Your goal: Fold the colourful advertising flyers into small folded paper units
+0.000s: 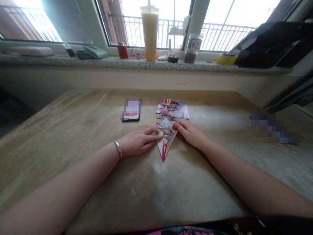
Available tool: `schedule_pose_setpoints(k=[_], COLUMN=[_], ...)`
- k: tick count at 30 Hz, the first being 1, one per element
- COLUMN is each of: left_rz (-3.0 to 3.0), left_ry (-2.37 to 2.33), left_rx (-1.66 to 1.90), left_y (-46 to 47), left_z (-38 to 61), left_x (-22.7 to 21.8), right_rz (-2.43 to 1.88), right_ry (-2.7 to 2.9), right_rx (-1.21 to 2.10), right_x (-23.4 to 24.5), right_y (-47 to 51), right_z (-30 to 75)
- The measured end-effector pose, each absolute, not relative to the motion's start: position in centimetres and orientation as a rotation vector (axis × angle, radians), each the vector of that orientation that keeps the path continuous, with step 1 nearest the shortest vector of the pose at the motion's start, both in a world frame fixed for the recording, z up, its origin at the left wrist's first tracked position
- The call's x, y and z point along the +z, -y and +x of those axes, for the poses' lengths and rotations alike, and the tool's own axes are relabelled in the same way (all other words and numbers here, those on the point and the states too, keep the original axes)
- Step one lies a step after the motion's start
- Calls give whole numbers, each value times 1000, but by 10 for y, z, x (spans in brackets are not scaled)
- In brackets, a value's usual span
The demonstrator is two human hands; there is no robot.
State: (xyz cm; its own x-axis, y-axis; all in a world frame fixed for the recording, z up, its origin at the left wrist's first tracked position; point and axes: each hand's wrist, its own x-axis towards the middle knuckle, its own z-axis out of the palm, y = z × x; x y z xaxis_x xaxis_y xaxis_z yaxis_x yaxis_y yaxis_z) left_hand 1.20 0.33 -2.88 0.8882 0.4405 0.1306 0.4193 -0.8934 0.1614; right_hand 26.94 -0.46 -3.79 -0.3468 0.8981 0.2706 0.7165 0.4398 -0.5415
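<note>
Folding at the window table: a glossy, colour-printed sheet of paper folded to a narrow point (166, 139) lies mid-way across the tan wooden tabletop (85, 124), tip toward the person; the left hand (139, 141) (silver bangle (118, 149) at the wrist) rests nearly flat, fingers stretched onto the sheet's left edge, gripping nothing; the right hand (190, 133), fingers loosely curled, presses its fingertips on the right edge. The crease looks best served by keeping both flaps matched at the centre line and pressing outward from the point; a slip would skew it. Just beyond lie more printed sheets (173, 108), with a dark phone (132, 111) beside them.
</note>
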Motion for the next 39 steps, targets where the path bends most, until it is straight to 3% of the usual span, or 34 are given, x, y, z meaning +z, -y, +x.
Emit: schedule_pose_setpoints(k=[15,24,33,39], left_rz=[2894,2806,2728,2528], left_ry=[-680,-1059,-997,-976], left_rx=[309,215,185,374], left_y=[-1,2,2,3], left_z=[11,15,16,14], left_x=[-25,-37,-30,-28], right_rz=[-999,-1000,-1114,-1141], right_ry=[2611,2635,2703,2710], right_rx=[308,190,92,73], right_x=[-34,-38,-33,-30], right_y=[-2,2,9,12], right_z=[303,299,291,287])
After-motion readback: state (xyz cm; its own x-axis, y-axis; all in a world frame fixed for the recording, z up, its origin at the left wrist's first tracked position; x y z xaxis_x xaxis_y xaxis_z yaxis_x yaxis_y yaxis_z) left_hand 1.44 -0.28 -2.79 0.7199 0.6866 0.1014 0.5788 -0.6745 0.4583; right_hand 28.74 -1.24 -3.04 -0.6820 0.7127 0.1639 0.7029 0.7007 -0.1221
